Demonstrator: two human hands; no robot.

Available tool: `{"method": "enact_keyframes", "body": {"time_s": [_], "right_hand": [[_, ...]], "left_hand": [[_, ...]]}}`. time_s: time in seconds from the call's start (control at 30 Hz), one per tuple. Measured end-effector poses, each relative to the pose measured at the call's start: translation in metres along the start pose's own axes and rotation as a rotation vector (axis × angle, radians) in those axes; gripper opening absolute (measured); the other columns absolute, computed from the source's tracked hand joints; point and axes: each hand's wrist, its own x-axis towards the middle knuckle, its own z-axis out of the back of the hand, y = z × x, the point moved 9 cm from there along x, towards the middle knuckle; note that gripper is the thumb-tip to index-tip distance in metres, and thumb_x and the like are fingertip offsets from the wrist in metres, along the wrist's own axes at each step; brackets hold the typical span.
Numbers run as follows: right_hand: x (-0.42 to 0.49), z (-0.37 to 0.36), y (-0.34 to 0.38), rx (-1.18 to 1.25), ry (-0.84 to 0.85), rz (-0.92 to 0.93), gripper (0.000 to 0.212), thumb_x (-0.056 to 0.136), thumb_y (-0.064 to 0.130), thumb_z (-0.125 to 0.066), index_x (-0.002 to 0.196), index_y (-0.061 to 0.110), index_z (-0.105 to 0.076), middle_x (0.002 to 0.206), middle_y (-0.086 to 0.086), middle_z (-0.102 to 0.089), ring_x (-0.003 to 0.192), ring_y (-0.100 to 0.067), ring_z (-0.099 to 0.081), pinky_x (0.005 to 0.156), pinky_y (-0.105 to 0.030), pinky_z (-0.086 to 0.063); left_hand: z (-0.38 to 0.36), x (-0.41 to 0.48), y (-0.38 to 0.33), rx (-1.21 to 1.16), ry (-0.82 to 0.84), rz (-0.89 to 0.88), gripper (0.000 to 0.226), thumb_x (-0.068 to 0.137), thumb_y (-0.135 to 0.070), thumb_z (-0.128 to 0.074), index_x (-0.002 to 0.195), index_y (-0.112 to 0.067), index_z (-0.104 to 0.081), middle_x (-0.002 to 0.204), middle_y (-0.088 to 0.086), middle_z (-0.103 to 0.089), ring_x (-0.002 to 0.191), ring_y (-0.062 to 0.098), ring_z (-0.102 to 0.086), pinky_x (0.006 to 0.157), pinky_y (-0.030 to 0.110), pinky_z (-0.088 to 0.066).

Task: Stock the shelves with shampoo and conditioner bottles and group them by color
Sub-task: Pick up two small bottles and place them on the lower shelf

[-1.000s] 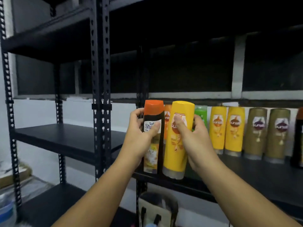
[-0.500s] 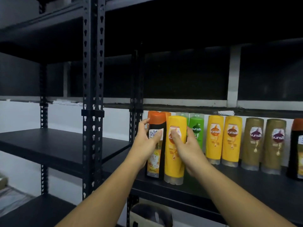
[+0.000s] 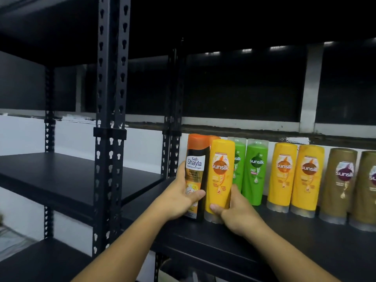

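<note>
Black metal rack shelf (image 3: 305, 241) under both hands, carrying one upright row of bottles. Farthest right of the right hand, olive-brown plastic Sunsilk bottles (image 3: 339, 184) together. Nearer, a pair of yellow Sunsilk bottles (image 3: 281, 176) side by side. Just right of the right hand, two green Sunsilk bottles (image 3: 255, 171), also paired. Three colour groups judged done.

Left hand (image 3: 179, 198) wrapped round a black Safi Shayla bottle with an orange cap (image 3: 196, 165), thumb across the lower label. Right hand (image 3: 236, 214) gripping the lower part of a third yellow Sunsilk bottle (image 3: 220, 169), thumb near its clear base. Both bottles upright, touching each other, bases at shelf level; fully set down or not, cannot tell. Behind them, part of another orange cap (image 3: 214, 137).

Still to do, by judgement: releasing these two, and probably moving the held yellow one, now parted from its pair by the greens. Remaining stock out of view.
</note>
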Motion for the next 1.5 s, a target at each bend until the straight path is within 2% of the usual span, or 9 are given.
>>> {"method": "enact_keyframes", "body": {"time_s": [0.13, 0.23, 0.47, 0.6, 0.87, 1.03, 1.13, 1.3, 1.5], "right_hand": [[0.031, -0.013, -0.001, 0.012, -0.068, 0.020, 0.045, 0.086, 0.021, -0.080, 0.117, 0.026, -0.048, 0.113, 0.004, -0.062, 0.100, -0.015, -0.057, 0.084, -0.027, -0.041], [0.054, -0.021, -0.004, -0.007, -0.109, 0.001, 0.044, 0.085, 0.020, -0.081, 0.115, 0.021, -0.048, 0.116, -0.002, -0.063, 0.100, -0.018, -0.057, 0.083, -0.028, -0.042], [0.086, -0.031, -0.014, -0.073, -0.195, -0.029, 0.049, 0.084, 0.025, -0.081, 0.120, 0.015, -0.050, 0.116, -0.006, -0.064, 0.101, -0.025, -0.060, 0.083, -0.034, -0.048], [0.089, -0.030, -0.018, -0.098, -0.264, 0.003, 0.045, 0.084, 0.025, -0.081, 0.116, 0.015, -0.051, 0.113, -0.007, -0.066, 0.091, -0.021, -0.054, 0.076, -0.030, -0.039], [0.088, -0.032, -0.014, -0.195, -0.278, 0.020, 0.058, 0.086, 0.023, -0.079, 0.133, 0.013, -0.046, 0.121, -0.010, -0.065, 0.110, -0.032, -0.062, 0.085, -0.036, -0.048], [0.086, -0.034, -0.018, -0.266, -0.273, -0.022, 0.049, 0.088, 0.029, -0.076, 0.127, 0.012, -0.050, 0.117, -0.011, -0.065, 0.109, -0.032, -0.062, 0.085, -0.036, -0.050], [0.086, -0.034, -0.019, -0.353, -0.269, -0.061, 0.039, 0.091, 0.037, -0.071, 0.116, 0.013, -0.054, 0.111, -0.009, -0.065, 0.104, -0.030, -0.063, 0.078, -0.033, -0.048], [0.083, -0.033, -0.016, -0.491, -0.252, -0.080, 0.032, 0.096, 0.047, -0.063, 0.094, 0.016, -0.055, 0.099, -0.006, -0.063, 0.097, -0.027, -0.063, 0.068, -0.030, -0.040], [0.071, -0.030, -0.003, -0.696, -0.240, -0.071, 0.044, 0.098, 0.055, -0.054, 0.104, 0.014, -0.065, 0.105, -0.005, -0.066, 0.100, -0.026, -0.065, 0.069, -0.031, -0.044]], "left_hand": [[0.013, 0.038, 0.028, 0.060, -0.070, 0.028, 0.090, 0.091, -0.029, -0.074, 0.153, -0.049, -0.013, 0.143, -0.013, -0.049, 0.130, 0.012, -0.052, 0.111, 0.039, -0.043], [0.018, 0.065, 0.042, 0.085, -0.091, 0.027, 0.088, 0.084, -0.033, -0.074, 0.149, -0.052, -0.017, 0.146, -0.007, -0.048, 0.131, 0.016, -0.052, 0.114, 0.052, -0.043], [0.018, 0.094, 0.061, 0.082, -0.179, -0.014, 0.068, 0.091, -0.022, -0.074, 0.144, -0.037, -0.035, 0.135, -0.009, -0.054, 0.124, 0.011, -0.056, 0.110, 0.046, -0.047], [0.017, 0.098, 0.071, 0.104, -0.204, -0.041, 0.067, 0.091, -0.016, -0.074, 0.145, -0.033, -0.037, 0.133, -0.011, -0.055, 0.121, 0.007, -0.057, 0.107, 0.038, -0.049], [0.015, 0.099, 0.086, 0.138, -0.129, 0.021, 0.074, 0.091, -0.009, -0.071, 0.147, -0.037, -0.030, 0.131, -0.009, -0.057, 0.117, 0.009, -0.057, 0.090, 0.025, -0.046], [0.009, 0.095, 0.096, 0.201, -0.054, 0.091, 0.075, 0.093, -0.007, -0.068, 0.149, -0.033, -0.026, 0.134, -0.006, -0.057, 0.122, 0.014, -0.056, 0.101, 0.031, -0.045], [0.007, 0.093, 0.100, 0.223, -0.044, 0.115, 0.075, 0.094, -0.009, -0.068, 0.150, -0.032, -0.025, 0.136, -0.004, -0.057, 0.125, 0.014, -0.055, 0.109, 0.035, -0.045], [0.005, 0.090, 0.101, 0.306, -0.059, 0.150, 0.066, 0.098, -0.021, -0.066, 0.150, -0.025, -0.025, 0.137, 0.002, -0.058, 0.124, 0.019, -0.057, 0.103, 0.032, -0.047], [0.007, 0.070, 0.096, 0.589, -0.048, 0.221, 0.050, 0.099, -0.036, -0.060, 0.142, -0.015, -0.044, 0.131, 0.006, -0.063, 0.118, 0.025, -0.062, 0.097, 0.036, -0.054]]}}
